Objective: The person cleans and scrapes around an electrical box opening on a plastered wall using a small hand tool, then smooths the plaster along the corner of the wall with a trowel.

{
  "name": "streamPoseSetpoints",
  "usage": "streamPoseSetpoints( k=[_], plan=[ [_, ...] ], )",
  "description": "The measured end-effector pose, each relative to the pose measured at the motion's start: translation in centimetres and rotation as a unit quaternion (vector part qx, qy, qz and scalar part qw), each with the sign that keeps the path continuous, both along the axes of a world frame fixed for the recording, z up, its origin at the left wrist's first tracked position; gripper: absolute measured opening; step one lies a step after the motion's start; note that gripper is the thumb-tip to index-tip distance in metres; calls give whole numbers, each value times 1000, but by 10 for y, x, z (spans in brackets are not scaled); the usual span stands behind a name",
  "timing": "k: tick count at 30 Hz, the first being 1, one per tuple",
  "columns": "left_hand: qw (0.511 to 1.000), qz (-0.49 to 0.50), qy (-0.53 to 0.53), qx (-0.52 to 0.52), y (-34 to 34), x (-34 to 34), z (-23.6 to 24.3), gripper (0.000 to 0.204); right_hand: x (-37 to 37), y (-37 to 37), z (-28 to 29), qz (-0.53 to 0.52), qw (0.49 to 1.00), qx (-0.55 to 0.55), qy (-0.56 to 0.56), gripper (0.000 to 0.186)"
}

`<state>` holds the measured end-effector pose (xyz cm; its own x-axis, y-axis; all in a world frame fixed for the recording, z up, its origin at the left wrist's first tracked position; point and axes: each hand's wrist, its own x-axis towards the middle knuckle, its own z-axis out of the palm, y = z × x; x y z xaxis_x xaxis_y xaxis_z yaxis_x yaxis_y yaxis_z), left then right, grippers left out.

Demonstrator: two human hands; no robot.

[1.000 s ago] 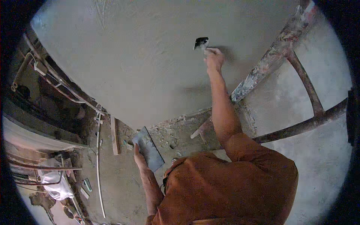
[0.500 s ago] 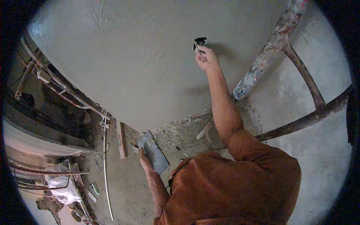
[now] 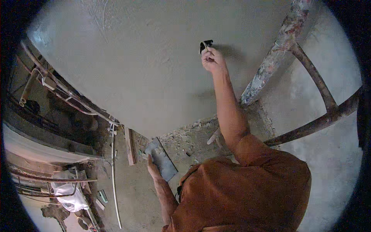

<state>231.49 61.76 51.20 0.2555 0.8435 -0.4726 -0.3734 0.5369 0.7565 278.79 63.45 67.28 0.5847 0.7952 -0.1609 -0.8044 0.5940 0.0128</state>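
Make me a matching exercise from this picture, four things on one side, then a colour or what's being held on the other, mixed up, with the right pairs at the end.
Column one
1. Right hand
2. Shirt
3. Left hand
4. Long thin pole on the floor

Column two
A. Holds a flat grey board
B. White
C. Holds a small dark tool
D. Rust-brown

Right pairs: 1-C, 2-D, 3-A, 4-B
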Motion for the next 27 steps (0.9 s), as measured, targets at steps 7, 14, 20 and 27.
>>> streamPoseSetpoints(
  k=[7,14,20,27],
  plan=[
    [1000,7,15,-7,1,-9,-20,41,3,-6,13,-54,998,-21,-3,12],
    [999,-21,-30,-24,4,-9,-28,45,-3,-4,20,-39,995,-39,-78,7],
    [1000,-25,11,-9,11,-1,-42,45,-14,-12,33,-81,984,-122,-100,9],
    [999,-30,-18,-10,12,2,-42,45,-13,-11,34,-78,979,-158,-103,9]
  ],
)
